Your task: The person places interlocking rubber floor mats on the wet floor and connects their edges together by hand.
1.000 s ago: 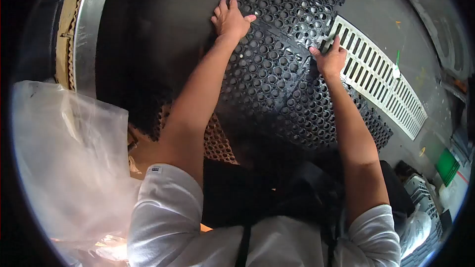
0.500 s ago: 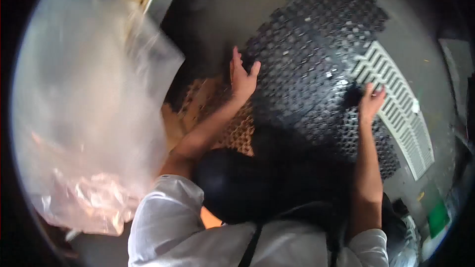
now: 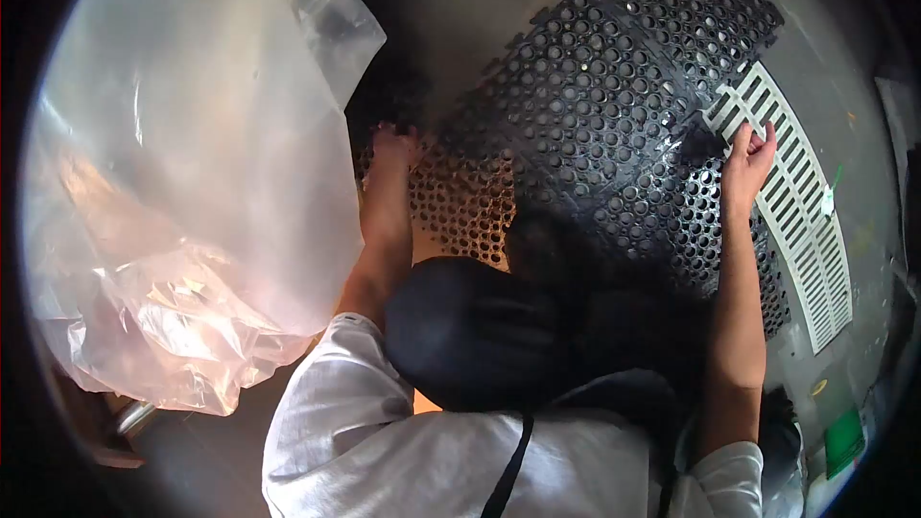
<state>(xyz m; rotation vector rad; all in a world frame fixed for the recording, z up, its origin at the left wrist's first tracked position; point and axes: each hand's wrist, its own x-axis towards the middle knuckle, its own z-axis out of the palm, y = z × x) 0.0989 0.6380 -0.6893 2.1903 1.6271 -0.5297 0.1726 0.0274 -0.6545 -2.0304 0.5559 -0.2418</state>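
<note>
My left hand (image 3: 395,146) is in shadow at the left end of the black rubber mat (image 3: 600,86), beside a large clear plastic bag. Its fingers point down and are partly hidden, so their grip does not show. Over the left edge of a white slatted grating (image 3: 806,216) is my right hand (image 3: 748,168), fingers bent and apart, with nothing visible between them. Whether it touches the grating I cannot tell. Round holes cover the mat, and orange-brown light falls on its near left part.
The clear plastic bag (image 3: 211,153) bulges along the whole left side. A green object (image 3: 844,443) lies at the lower right on the grey floor (image 3: 863,269). My dark-clothed knee (image 3: 470,326) is in front of the mat.
My left hand has moved left and down from an open, raised pose to the mat's left end. The right hand has shifted up along the grating. The view has also shifted a little.
</note>
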